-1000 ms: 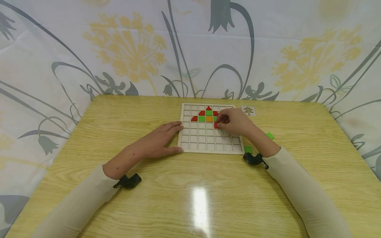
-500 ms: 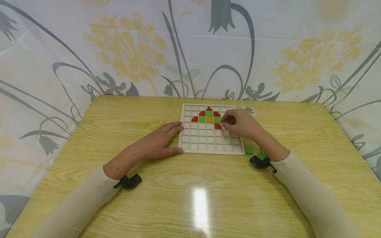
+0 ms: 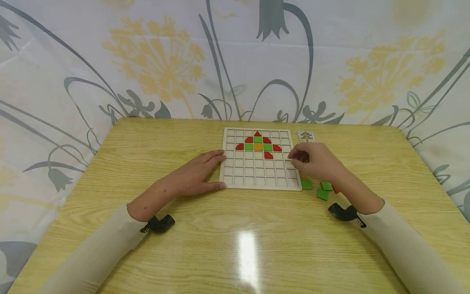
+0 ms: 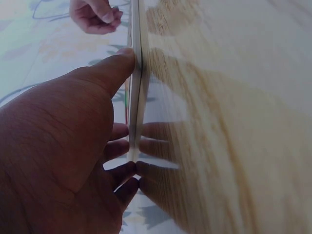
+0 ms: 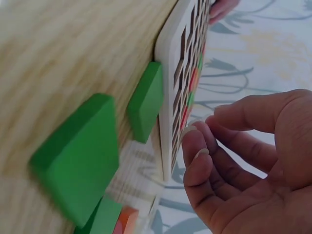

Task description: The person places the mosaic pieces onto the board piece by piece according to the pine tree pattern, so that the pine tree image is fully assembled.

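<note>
A pale wooden grid board (image 3: 245, 173) lies on the table with coloured tiles in its upper cells. A red triangle (image 3: 258, 134) tops the pattern, above green squares (image 3: 258, 139), an orange square (image 3: 258, 147) and several rounded red pieces (image 3: 277, 148). One more red piece (image 3: 268, 155) sits a row lower. My left hand (image 3: 192, 173) rests along the board's left edge, fingers extended, thumb at the near corner. My right hand (image 3: 317, 161) hovers by the board's right edge, fingers loosely curved; the right wrist view shows nothing between its fingertips (image 5: 190, 129).
Loose green tiles (image 3: 323, 194) lie right of the board's near corner, one green tile (image 5: 146, 102) against its edge. A red piece (image 3: 336, 188) is partly hidden under the right forearm. A small printed pattern card (image 3: 306, 136) lies beyond the right hand. Patterned fabric (image 3: 235, 61) hangs behind the table.
My right hand has drawn back to the right off the tiles, uncovering the green square and the red piece at the row's right end. My left hand has stayed in place.
</note>
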`<state>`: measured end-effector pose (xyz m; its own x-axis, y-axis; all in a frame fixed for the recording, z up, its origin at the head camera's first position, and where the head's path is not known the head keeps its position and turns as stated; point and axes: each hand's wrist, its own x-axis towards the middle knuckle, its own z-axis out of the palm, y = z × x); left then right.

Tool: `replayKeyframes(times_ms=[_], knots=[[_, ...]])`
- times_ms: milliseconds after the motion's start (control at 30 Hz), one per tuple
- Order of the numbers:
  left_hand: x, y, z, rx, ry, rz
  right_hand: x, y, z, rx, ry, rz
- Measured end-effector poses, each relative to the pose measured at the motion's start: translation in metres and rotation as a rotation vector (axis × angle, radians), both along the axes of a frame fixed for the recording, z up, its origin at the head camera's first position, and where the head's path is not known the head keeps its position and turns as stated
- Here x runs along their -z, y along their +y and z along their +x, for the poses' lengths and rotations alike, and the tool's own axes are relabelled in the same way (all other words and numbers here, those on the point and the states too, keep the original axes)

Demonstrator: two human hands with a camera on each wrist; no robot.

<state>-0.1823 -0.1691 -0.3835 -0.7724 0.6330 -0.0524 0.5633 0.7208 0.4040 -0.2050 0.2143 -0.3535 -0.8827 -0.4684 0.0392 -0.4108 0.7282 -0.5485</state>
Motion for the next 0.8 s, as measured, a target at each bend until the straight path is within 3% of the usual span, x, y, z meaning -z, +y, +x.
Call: replayKeyframes(times_ms=[333,533,800], knots=[[-0.001,0.000,0.001,0.003,-0.001,-0.006,-0.001,0.023,0.022,-0.004,0.008,0.037],[-0.001,0.001,0.001,0.008,0.017,-0.010,0.003,0.033,0.030,-0.024,0.029,0.045],[0.000,0.000,0.000,0.011,0.019,0.000,0.009,0.036,0.037,-0.048,-0.016,0.043]])
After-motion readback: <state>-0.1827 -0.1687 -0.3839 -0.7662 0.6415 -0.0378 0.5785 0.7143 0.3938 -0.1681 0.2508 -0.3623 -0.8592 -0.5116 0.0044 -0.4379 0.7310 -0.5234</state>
